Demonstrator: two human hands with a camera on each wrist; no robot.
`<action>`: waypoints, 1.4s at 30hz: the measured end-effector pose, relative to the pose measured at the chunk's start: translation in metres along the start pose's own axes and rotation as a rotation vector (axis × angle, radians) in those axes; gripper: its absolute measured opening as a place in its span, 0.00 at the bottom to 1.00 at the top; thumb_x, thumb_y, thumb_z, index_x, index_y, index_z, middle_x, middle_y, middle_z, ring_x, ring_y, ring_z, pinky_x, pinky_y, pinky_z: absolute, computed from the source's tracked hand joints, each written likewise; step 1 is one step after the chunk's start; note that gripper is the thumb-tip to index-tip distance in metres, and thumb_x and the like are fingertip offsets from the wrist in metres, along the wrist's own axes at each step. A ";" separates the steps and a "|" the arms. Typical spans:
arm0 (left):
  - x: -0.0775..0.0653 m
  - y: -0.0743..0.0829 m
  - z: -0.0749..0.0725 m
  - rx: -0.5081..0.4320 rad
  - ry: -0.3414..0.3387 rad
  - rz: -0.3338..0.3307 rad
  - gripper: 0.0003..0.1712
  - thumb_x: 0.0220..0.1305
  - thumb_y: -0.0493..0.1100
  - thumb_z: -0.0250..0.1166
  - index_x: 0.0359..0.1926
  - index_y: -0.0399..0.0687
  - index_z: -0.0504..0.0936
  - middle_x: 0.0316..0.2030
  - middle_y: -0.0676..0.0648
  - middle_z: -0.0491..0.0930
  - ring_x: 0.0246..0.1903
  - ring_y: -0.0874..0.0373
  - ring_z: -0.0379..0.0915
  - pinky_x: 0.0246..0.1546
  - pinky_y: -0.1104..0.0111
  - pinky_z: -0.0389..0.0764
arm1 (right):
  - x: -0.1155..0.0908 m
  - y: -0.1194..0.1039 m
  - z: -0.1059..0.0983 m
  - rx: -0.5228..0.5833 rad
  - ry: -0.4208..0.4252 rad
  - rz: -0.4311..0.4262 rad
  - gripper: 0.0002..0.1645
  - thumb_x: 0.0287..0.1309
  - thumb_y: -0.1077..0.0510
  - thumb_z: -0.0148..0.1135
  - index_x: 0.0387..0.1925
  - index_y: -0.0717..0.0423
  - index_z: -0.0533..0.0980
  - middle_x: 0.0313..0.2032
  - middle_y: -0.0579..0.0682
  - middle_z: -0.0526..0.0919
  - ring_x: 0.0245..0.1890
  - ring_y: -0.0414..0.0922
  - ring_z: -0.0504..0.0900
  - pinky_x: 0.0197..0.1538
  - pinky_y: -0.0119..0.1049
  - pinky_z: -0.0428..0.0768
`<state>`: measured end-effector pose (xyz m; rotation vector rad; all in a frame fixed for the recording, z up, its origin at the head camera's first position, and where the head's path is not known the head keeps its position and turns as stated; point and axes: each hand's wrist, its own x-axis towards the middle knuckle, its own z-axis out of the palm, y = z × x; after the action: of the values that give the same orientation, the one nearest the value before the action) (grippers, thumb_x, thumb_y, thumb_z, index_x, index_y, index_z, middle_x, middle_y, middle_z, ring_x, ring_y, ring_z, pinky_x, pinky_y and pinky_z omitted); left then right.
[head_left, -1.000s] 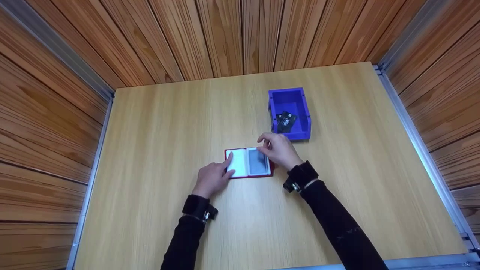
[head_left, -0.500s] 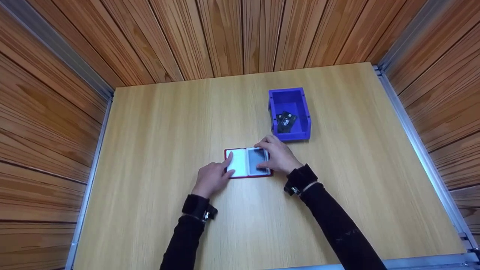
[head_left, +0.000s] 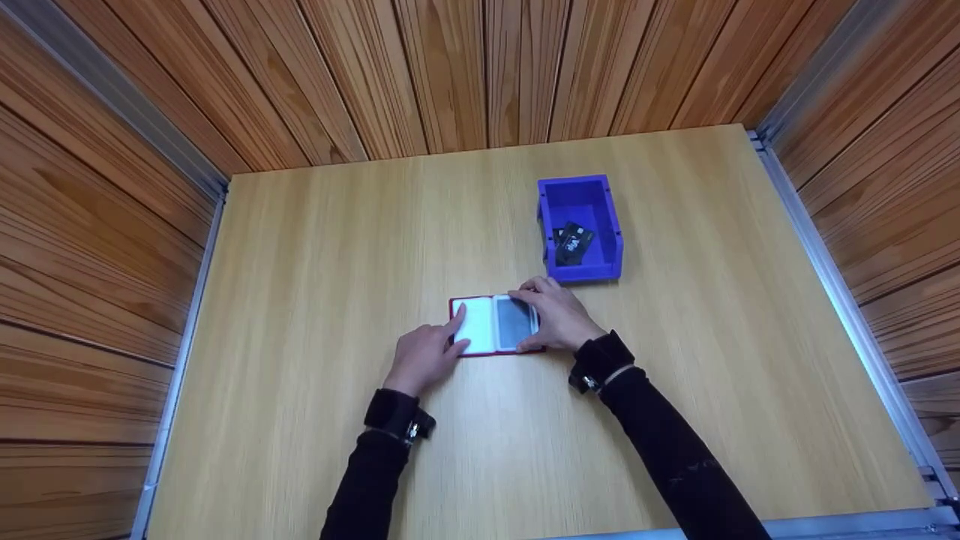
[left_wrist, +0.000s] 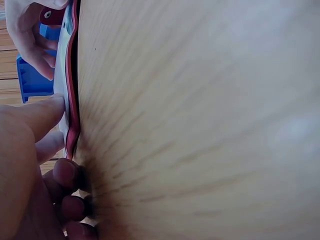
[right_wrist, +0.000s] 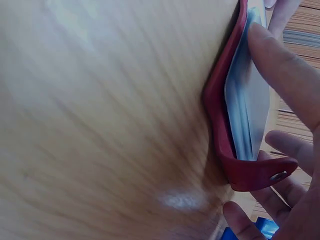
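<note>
A red card holder (head_left: pixel 481 355) lies spread on the table, with white and clear plastic sleeves inside. My left hand (head_left: pixel 425 358) presses its left side, index finger and thumb apart on the white page. At the right side, my right hand (head_left: pixel 559 315) spans the clear sleeve (head_left: pixel 513 324), with the index finger at its far edge and the thumb at its near edge. In the right wrist view the thumb (right_wrist: pixel 285 65) lies on the stacked sleeves, beside a red snap strap (right_wrist: pixel 260 174). Whether a card sits in the top sleeve is hard to tell.
Behind the right hand stands a purple-blue bin (head_left: pixel 577 199) holding black cards (head_left: pixel 574 243), one printed "VIP". Wood-patterned walls (head_left: pixel 465 75) and metal rails (head_left: pixel 840 300) bound the wooden table (head_left: pixel 315 262).
My right thumb has moved from the sleeve's upper part down to its near edge, while the index finger has settled at the far edge. The left hand stays put.
</note>
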<state>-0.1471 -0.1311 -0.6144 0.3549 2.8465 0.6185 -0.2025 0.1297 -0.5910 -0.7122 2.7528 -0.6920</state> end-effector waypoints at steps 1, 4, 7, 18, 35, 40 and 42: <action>0.000 0.000 0.000 0.000 0.005 0.004 0.35 0.67 0.61 0.54 0.72 0.65 0.57 0.28 0.48 0.78 0.29 0.56 0.69 0.34 0.61 0.70 | 0.000 0.000 0.000 -0.005 0.001 -0.003 0.58 0.22 0.40 0.84 0.63 0.46 0.72 0.55 0.49 0.71 0.56 0.48 0.65 0.60 0.47 0.66; 0.000 -0.001 0.000 0.000 0.012 0.012 0.35 0.67 0.61 0.55 0.72 0.64 0.57 0.26 0.49 0.76 0.28 0.56 0.69 0.33 0.62 0.69 | 0.000 0.000 0.000 -0.009 0.003 -0.001 0.59 0.21 0.39 0.84 0.63 0.48 0.72 0.55 0.49 0.72 0.56 0.48 0.66 0.60 0.47 0.66; 0.000 0.000 0.000 0.000 0.011 0.014 0.35 0.68 0.61 0.54 0.72 0.64 0.57 0.27 0.49 0.78 0.29 0.55 0.69 0.34 0.61 0.69 | 0.002 0.000 0.000 -0.012 0.001 0.006 0.59 0.21 0.39 0.84 0.63 0.51 0.72 0.55 0.50 0.72 0.56 0.48 0.66 0.60 0.47 0.66; 0.000 0.000 -0.001 0.003 0.007 0.014 0.35 0.68 0.61 0.54 0.72 0.65 0.57 0.31 0.47 0.80 0.31 0.54 0.71 0.35 0.60 0.70 | 0.003 0.000 0.000 -0.011 0.005 0.004 0.59 0.19 0.38 0.84 0.60 0.51 0.73 0.53 0.49 0.73 0.54 0.48 0.66 0.58 0.45 0.68; 0.000 0.000 0.001 -0.018 -0.002 -0.014 0.35 0.67 0.62 0.54 0.72 0.66 0.56 0.25 0.51 0.74 0.28 0.56 0.67 0.35 0.62 0.67 | 0.006 -0.003 0.001 -0.027 0.027 -0.008 0.55 0.16 0.41 0.85 0.54 0.53 0.75 0.51 0.47 0.74 0.52 0.48 0.68 0.56 0.45 0.70; 0.001 0.001 0.001 -0.015 -0.006 -0.016 0.35 0.67 0.62 0.54 0.72 0.66 0.56 0.26 0.51 0.75 0.29 0.56 0.67 0.35 0.62 0.68 | 0.006 -0.004 0.001 -0.029 0.032 -0.015 0.54 0.15 0.42 0.86 0.53 0.53 0.75 0.50 0.48 0.73 0.52 0.48 0.68 0.57 0.45 0.70; 0.001 0.001 0.000 -0.019 -0.007 -0.018 0.35 0.67 0.62 0.54 0.72 0.66 0.56 0.26 0.50 0.75 0.29 0.55 0.67 0.36 0.62 0.68 | 0.006 -0.004 0.000 -0.028 0.032 -0.017 0.54 0.15 0.43 0.86 0.53 0.53 0.75 0.50 0.48 0.73 0.52 0.48 0.68 0.57 0.45 0.70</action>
<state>-0.1478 -0.1302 -0.6146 0.3268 2.8319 0.6393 -0.2056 0.1234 -0.5896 -0.7380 2.7935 -0.6753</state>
